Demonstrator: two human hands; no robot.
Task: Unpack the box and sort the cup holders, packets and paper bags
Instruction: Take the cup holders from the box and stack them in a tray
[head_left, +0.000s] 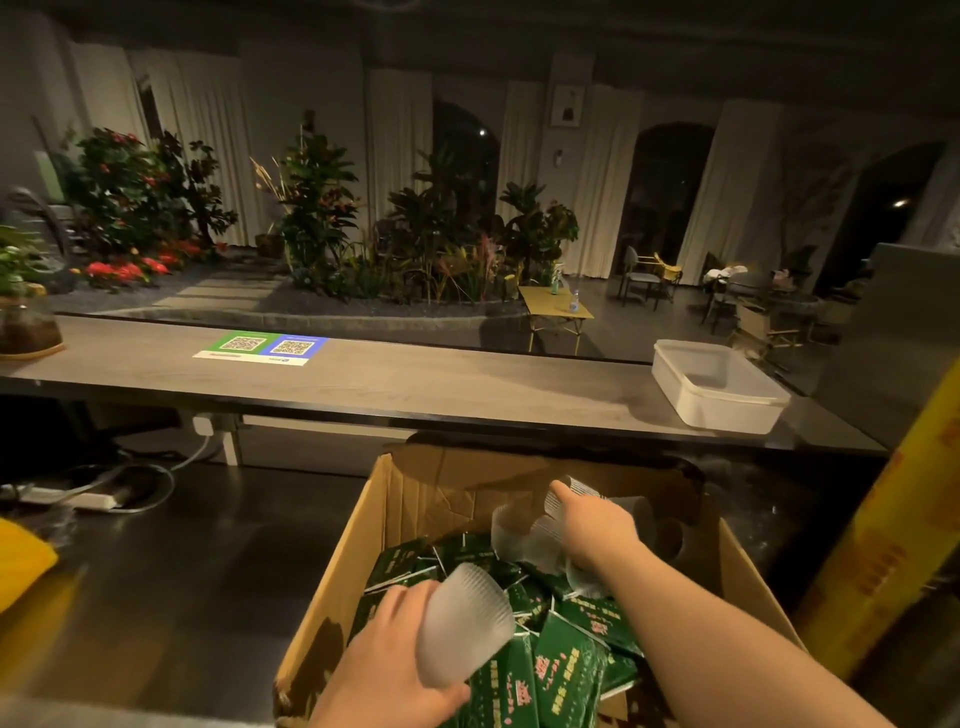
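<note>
An open cardboard box (384, 525) stands on the floor in front of me, filled with several green packets (566, 660). My left hand (387, 660) grips a ribbed translucent cup holder (462, 621) over the box's near left side. My right hand (597, 530) reaches deeper into the box and holds more translucent cup holders (540, 540), with one finger pointing away. More ribbed holders lie at the box's far side. No paper bags are visible.
A long grey counter (415, 379) runs across behind the box, bearing an empty white plastic tub (722, 400) at its right and a QR-code sheet (262, 347). A yellow roll (883, 561) leans at the right. Cables and a power strip (88, 499) lie on the floor at left.
</note>
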